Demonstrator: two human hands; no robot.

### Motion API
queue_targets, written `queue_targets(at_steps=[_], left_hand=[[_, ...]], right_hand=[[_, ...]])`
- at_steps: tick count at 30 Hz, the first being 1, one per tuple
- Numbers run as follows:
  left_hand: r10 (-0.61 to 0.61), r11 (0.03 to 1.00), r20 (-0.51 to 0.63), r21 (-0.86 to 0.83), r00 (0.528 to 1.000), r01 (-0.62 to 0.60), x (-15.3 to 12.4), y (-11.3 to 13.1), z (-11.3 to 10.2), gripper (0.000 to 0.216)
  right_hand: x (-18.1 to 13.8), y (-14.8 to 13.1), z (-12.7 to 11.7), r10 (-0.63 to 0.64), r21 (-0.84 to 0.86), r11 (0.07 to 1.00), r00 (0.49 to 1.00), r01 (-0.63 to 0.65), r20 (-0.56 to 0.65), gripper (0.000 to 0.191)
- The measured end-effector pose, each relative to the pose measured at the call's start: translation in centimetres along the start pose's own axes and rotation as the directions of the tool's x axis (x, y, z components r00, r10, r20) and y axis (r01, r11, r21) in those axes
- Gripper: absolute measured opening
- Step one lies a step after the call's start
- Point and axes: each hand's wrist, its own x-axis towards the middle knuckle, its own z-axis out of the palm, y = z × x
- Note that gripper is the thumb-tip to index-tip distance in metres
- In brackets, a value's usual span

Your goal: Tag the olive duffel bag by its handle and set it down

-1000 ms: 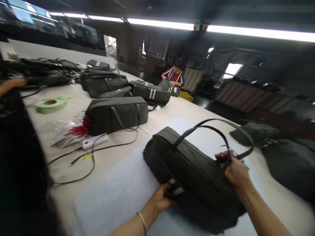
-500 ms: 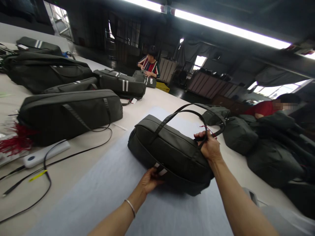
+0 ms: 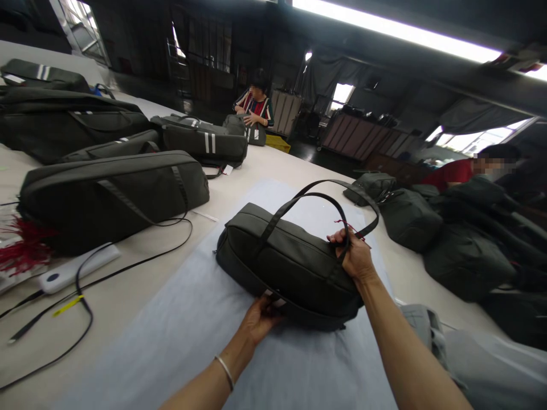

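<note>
A dark olive bag [image 3: 290, 265] with two black strap handles [image 3: 316, 191] lies on a pale sheet [image 3: 179, 341] in front of me. My right hand [image 3: 352, 256] is closed around one handle where it meets the bag's top, with a bit of red thread beside the fingers. My left hand [image 3: 260, 319] grips the bag's lower edge at a white-striped tab.
Several more dark bags [image 3: 111, 193] lie on the long table [image 3: 239, 182] to the left; a pile of bags [image 3: 453, 250] sits on the right. A white device [image 3: 72, 270] with black cables and red threads [image 3: 21, 250] lie at left. Two other people work at the far end and right.
The view has swung right and dropped a little. The bag has shifted slightly toward me on the sheet, with both hands keeping the same hold.
</note>
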Motion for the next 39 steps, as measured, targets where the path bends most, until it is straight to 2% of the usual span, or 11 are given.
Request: queue_targets(at_steps=[6,10,14,20,23,28,33,39], left_hand=[[-0.069,0.998,0.019,0.011,0.997,0.069,-3.9,-1.2,-3.4,0.02],[-0.122,0.992,0.056,0.04,0.991,0.12,-5.5,-1.3,-4.7,0.017],[-0.127,0.99,0.096,0.068,0.987,0.12,-5.2,-1.1,-4.2,0.015],[-0.094,0.987,0.111,0.14,0.989,0.078,-3.4,-0.1,-1.4,0.021],[-0.07,0.971,0.079,0.234,0.994,0.05,-3.0,0.5,-0.9,0.033],[-0.067,0.925,0.068,0.378,0.995,0.037,-3.9,2.0,-2.0,0.045],[-0.029,0.958,0.04,0.287,0.999,0.016,-3.8,4.4,-2.5,0.018],[-0.048,0.975,0.04,0.217,0.998,0.038,-4.7,4.8,-2.3,0.016]], right_hand=[[-4.3,-0.5,0.3,0.054,-0.005,0.999,0.998,-0.053,0.029,0.033],[-6.1,-0.7,0.3,0.073,0.022,0.997,0.997,-0.074,0.024,0.033],[-6.0,-1.6,0.8,0.05,0.052,0.997,0.999,-0.051,0.008,0.033],[-4.5,-3.1,1.3,0.003,0.049,0.999,1.0,-0.004,0.014,0.035],[-3.6,-2.4,0.4,0.016,0.052,0.998,1.0,-0.017,0.019,0.037],[-2.5,-0.2,-1.2,0.052,0.076,0.996,0.999,-0.052,-0.002,0.04],[-2.4,-0.1,-1.1,0.057,0.134,0.989,0.998,-0.059,0.02,0.038],[-3.1,-1.7,0.0,0.041,0.136,0.99,0.998,-0.047,0.043,0.039]])
